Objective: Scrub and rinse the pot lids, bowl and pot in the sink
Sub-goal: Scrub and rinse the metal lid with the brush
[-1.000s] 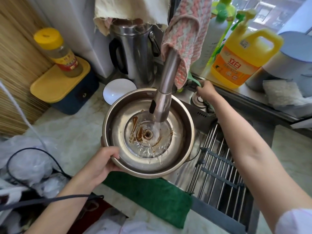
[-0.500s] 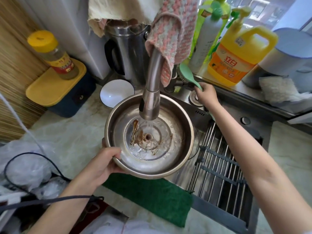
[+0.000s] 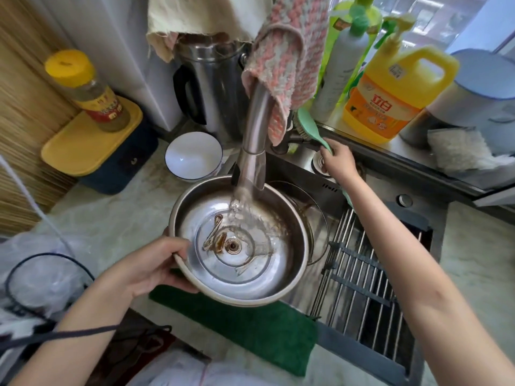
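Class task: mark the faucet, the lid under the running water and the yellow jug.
faucet point(image 3: 252, 151): head view, on its spout.
lid point(image 3: 250, 263): head view, on the glass beside its knob.
yellow jug point(image 3: 381, 107): head view, on its orange label.

- water is coming out of the faucet in a full stream now, was barely a trickle
- faucet spout was over the middle of the lid, now over the bowl's back edge

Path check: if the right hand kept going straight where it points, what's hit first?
The right hand meets the green brush directly ahead first, then probably the faucet base; depth unclear.
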`<action>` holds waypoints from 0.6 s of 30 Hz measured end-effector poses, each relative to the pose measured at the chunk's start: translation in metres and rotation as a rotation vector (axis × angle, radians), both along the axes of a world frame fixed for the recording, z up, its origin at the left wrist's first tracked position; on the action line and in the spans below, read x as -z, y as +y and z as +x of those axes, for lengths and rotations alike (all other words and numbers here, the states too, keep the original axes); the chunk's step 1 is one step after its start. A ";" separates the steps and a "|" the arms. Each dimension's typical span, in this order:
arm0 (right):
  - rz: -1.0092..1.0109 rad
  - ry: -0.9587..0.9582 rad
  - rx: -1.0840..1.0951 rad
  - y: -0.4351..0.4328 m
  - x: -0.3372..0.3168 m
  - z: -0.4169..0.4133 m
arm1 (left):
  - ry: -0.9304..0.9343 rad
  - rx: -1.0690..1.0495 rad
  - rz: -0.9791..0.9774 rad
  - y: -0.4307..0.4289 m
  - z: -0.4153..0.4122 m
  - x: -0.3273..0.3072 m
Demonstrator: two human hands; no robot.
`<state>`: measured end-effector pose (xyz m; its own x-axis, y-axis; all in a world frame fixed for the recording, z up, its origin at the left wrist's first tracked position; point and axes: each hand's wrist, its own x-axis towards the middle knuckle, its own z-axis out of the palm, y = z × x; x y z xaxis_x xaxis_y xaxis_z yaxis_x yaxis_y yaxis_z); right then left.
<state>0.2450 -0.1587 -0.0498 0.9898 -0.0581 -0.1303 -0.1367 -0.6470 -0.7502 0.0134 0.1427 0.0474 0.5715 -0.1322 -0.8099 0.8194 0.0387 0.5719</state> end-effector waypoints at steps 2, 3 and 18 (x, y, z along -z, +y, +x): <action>0.024 0.004 0.019 0.001 0.001 -0.002 | -0.010 0.012 0.004 0.004 0.001 -0.003; 0.034 0.008 0.029 0.002 0.001 -0.003 | -0.020 0.012 0.009 0.004 0.001 -0.003; 0.040 0.150 0.118 0.032 -0.008 0.000 | -0.047 -0.324 -0.142 -0.009 -0.001 0.039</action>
